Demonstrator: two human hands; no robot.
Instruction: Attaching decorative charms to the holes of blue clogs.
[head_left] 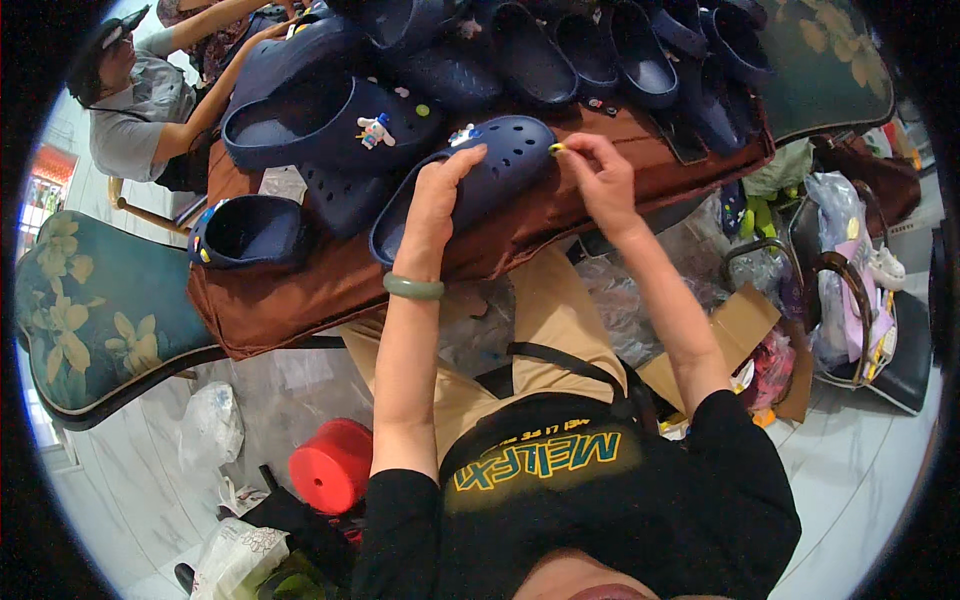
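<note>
A navy clog with round holes point(512, 170) lies tilted over the brown cloth, its toe pointing away to the right. My left hand point(442, 190), below a green bangle, grips its side with the thumb on top. A white and blue charm point(464, 134) sits on the clog beside that thumb. At the toe, my right hand point(604, 180) pinches a small yellow charm point(556, 148), which touches or nearly touches the clog. To the left is another navy clog point(300, 130) with a white dog-like charm point(375, 131), and a smaller one point(255, 232) with colourful charms stands nearer.
More navy clogs point(530, 55) crowd the far side of the brown-covered table point(280, 305). Green floral padded seats point(95, 310) flank it. A red round stool point(330, 465), a cardboard box point(745, 320) and plastic bags point(212, 420) are on the floor. Another person point(140, 110) works at far left.
</note>
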